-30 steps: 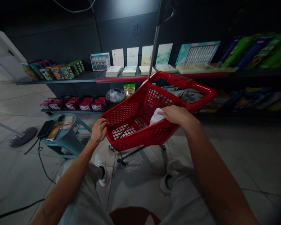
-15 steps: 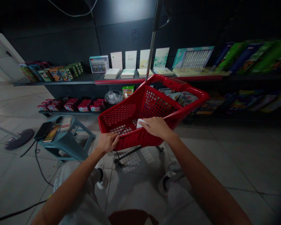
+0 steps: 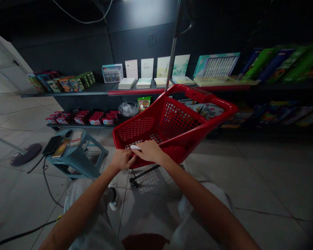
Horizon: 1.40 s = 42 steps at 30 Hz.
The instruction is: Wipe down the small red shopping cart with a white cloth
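Note:
A red plastic shopping cart [image 3: 184, 148] with slotted mesh walls stands in front of me on wheels. My left hand [image 3: 121, 159] is closed over the near rim at the cart's left corner. Right beside it, my right hand [image 3: 149, 151] presses a folded white cloth [image 3: 135, 147] against the same rim. Only a small part of the cloth shows past the fingers; whether it is cloth or tissue I cannot tell.
On the left, a blue-grey stool [image 3: 87, 158] bears a phone and a black device, with cables on the floor. A round stand base [image 3: 26, 155] lies beyond it. Behind the cart, a dark shelf [image 3: 94, 89] holds books, boxes and bags. A metal pole [image 3: 170, 62] rises behind the cart.
My right hand has slid left along the rim with the white cloth, coming up beside my left hand. The left hand keeps its hold, and the view has shifted slightly.

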Each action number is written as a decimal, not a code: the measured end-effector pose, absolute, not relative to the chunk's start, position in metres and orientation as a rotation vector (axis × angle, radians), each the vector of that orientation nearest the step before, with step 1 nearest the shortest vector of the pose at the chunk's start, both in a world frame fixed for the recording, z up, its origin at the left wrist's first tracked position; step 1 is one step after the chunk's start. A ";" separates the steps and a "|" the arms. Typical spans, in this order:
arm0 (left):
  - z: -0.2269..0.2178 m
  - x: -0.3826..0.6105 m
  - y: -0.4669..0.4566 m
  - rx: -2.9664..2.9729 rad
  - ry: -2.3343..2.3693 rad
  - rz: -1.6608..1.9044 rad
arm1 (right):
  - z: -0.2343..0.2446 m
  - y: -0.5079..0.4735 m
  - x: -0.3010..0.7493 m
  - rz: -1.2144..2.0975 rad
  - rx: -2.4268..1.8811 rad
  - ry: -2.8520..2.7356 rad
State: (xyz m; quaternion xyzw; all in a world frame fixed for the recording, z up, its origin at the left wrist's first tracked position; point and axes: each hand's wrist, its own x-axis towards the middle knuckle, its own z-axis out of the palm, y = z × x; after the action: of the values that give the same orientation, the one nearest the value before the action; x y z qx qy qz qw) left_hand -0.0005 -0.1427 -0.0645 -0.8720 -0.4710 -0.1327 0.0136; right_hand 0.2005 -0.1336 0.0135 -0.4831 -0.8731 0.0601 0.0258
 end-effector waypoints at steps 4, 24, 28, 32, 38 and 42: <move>-0.063 -0.003 -0.142 -2.753 -1.431 -0.380 | 0.009 -0.134 0.203 0.166 -1.524 -2.673; -0.056 0.001 -0.129 -2.680 -1.468 -0.265 | -0.024 -0.116 0.326 0.173 -0.994 -2.018; -0.055 0.003 -0.122 -2.611 -1.495 -0.266 | -0.025 -0.105 0.354 0.269 -1.232 -1.473; -0.055 0.004 -0.118 -2.563 -1.536 -0.333 | -0.023 -0.097 0.380 0.257 -1.209 -0.918; -0.064 0.017 -0.118 -2.375 -1.613 -0.690 | -0.022 -0.090 0.403 0.106 -1.011 -0.585; -0.073 0.025 -0.118 -2.264 -1.657 -0.919 | -0.034 -0.087 0.390 0.166 -1.089 -0.574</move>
State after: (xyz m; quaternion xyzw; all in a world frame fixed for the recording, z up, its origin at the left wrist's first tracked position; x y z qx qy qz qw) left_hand 0.0249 -0.1177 -0.0731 -0.7634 -0.5589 -0.3098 0.0946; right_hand 0.3896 -0.0873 -0.0337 -0.5101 -0.2689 0.0776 0.8133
